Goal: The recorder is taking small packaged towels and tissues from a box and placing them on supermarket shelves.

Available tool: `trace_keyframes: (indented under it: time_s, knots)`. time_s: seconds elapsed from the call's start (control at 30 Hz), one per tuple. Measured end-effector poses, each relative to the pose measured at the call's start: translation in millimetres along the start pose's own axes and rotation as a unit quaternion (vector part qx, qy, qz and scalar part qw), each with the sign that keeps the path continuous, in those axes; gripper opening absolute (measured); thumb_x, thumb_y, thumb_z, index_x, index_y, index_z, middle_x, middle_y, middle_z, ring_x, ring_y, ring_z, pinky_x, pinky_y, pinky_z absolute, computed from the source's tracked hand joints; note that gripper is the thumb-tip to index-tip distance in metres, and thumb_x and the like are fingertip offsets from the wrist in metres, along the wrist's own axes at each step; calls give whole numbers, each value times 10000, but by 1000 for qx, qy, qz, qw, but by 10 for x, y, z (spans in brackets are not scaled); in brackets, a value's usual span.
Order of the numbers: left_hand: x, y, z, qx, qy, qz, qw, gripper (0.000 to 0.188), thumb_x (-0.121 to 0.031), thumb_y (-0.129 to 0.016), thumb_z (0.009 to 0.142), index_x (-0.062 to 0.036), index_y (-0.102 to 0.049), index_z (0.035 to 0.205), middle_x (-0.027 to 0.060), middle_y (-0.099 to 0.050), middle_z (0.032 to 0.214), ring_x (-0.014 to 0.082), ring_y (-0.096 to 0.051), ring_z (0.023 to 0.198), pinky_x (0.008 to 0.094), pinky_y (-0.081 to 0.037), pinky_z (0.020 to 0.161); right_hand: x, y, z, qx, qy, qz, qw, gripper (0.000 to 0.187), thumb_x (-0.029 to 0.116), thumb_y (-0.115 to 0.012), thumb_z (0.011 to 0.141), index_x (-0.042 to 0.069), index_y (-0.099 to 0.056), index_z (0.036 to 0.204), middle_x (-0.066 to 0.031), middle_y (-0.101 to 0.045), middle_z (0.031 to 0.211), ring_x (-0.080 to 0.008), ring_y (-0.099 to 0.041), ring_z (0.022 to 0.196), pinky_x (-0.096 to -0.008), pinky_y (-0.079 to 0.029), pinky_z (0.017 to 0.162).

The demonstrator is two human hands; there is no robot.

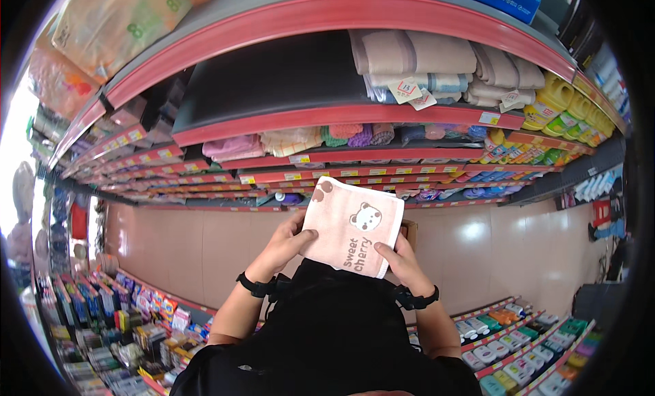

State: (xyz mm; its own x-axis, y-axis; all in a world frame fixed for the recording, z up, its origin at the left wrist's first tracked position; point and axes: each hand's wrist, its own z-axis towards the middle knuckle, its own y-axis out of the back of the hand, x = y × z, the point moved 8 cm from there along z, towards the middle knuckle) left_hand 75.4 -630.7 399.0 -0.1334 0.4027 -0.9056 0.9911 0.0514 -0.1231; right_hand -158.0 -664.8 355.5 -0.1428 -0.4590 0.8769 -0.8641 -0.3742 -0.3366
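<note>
Between my two hands I hold a small pink towel [334,222] with a white border, a bear's head pattern and brown lettering. It is square and looks folded, its printed face up toward me. My left hand [288,242] grips its left edge, thumb on top. My right hand [404,259] grips the lower right edge, thumb also on top. The other fingers of both hands are mostly hidden beneath the towel. A black strap circles each wrist.
Ahead stands a shelf [273,123] with red edges, holding folded towels [416,51] and yellow bottles [549,102]. Lower tiers carry rolled coloured cloths [293,140]. Behind the towel, a cardboard box [409,235] sits on the tiled floor [477,249]. More stocked shelves stand at lower left and right.
</note>
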Motion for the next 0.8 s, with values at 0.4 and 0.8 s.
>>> trace_keyframes:
  time_s: [0.4, 0.8]
  knots:
    - [-1405, 1124, 241, 52, -190, 104, 975, 477, -65, -600, 846, 21, -509, 1307, 91, -603, 1178, 172, -559, 1111, 314, -415, 989, 617, -1278, 459, 46, 107, -10, 993, 524, 29, -622, 911, -43, -373, 1367, -107, -540, 1299, -161, -529, 1176, -326, -421, 1012]
    - [-2918, 1058, 711, 68, -394, 312, 862, 347, -76, -521, 962, 8, -521, 1299, 106, -579, 1250, 176, -500, 1215, 292, -385, 1025, 1511, -1720, 1015, -31, 264, 31, 963, 533, 34, -603, 915, -16, -367, 1391, -90, -529, 1329, -162, -517, 1207, -337, -440, 1012]
